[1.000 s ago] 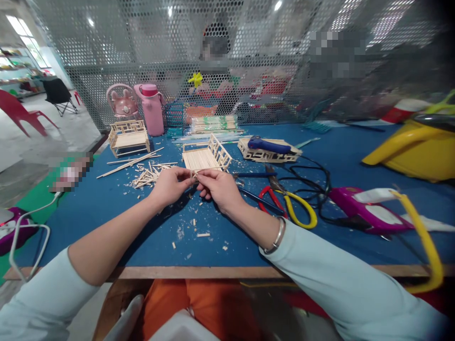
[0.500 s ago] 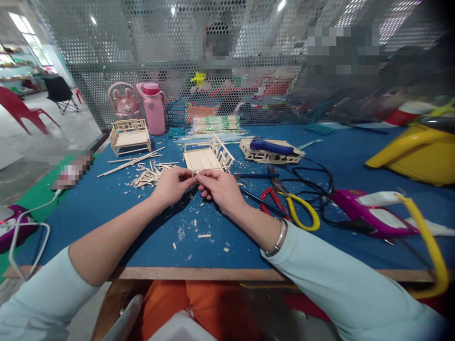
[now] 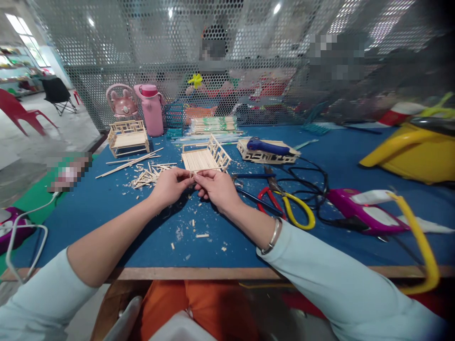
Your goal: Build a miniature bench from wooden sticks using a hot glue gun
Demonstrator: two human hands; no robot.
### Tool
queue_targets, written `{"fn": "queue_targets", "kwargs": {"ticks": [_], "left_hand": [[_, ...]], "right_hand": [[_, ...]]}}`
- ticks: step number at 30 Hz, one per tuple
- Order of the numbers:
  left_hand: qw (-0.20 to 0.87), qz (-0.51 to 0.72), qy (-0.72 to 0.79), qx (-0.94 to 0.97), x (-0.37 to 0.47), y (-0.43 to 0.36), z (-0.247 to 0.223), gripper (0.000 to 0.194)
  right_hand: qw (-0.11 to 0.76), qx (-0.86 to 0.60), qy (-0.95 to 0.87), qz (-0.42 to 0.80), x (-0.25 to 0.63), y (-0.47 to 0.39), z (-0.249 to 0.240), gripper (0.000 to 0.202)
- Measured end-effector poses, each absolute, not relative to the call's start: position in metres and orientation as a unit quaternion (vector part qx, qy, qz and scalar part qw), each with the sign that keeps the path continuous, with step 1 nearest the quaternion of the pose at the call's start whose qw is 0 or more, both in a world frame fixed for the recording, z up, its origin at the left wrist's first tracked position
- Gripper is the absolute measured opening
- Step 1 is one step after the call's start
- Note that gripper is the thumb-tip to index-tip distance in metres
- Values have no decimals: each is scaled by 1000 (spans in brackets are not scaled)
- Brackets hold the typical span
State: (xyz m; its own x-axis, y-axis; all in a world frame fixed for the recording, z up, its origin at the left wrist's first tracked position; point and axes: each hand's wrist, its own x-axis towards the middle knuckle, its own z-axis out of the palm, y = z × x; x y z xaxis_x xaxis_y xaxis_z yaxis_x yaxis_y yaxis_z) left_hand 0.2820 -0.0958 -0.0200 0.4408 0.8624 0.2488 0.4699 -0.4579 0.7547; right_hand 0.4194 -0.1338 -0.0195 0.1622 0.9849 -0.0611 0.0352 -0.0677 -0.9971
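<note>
My left hand [image 3: 170,185] and my right hand [image 3: 219,189] meet fingertip to fingertip just in front of a miniature wooden bench [image 3: 199,160]. Both are closed in a pinch on a tiny pale wooden stick [image 3: 192,174], mostly covered by the fingers. The bench has a slatted seat and a lattice rail; its near edge is partly behind my hands. Beside my left hand lies a pile of short wooden sticks [image 3: 145,176]. To the right of my right hand are pliers [image 3: 298,210] with one red and one yellow handle.
A second miniature bench [image 3: 128,138] stands back left, near a pink bottle [image 3: 152,111]. A blue glue gun [image 3: 268,146] rests on another lattice piece [image 3: 245,150]. Black cables [image 3: 322,189], a purple-white tool [image 3: 366,213] and a yellow container [image 3: 412,154] occupy the right. Mesh [image 3: 142,38] rises behind.
The whole view has shifted slightly, so things sit a little further left. My hands keep the same pinch in front of the bench, with barely any finger movement.
</note>
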Motion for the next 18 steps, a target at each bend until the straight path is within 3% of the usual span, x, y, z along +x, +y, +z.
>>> {"fn": "queue_targets", "kwargs": {"ticks": [8,11,14,18], "left_hand": [[267,328,458,782,284,-94,-19,11],[284,376,466,748,277,-102,-13,20],[341,405,456,715,270,-115,-8,25],[304,287,435,798,268,-126,-11,23]], "right_hand": [[497,-575,-463,455,426,-140,-12,13],[467,-579,-497,447,432,-144,-7,13],[381,-565,-583,442,438,-146,-6,9],[234,-564,-675,414,444,-144,-12,10]]}}
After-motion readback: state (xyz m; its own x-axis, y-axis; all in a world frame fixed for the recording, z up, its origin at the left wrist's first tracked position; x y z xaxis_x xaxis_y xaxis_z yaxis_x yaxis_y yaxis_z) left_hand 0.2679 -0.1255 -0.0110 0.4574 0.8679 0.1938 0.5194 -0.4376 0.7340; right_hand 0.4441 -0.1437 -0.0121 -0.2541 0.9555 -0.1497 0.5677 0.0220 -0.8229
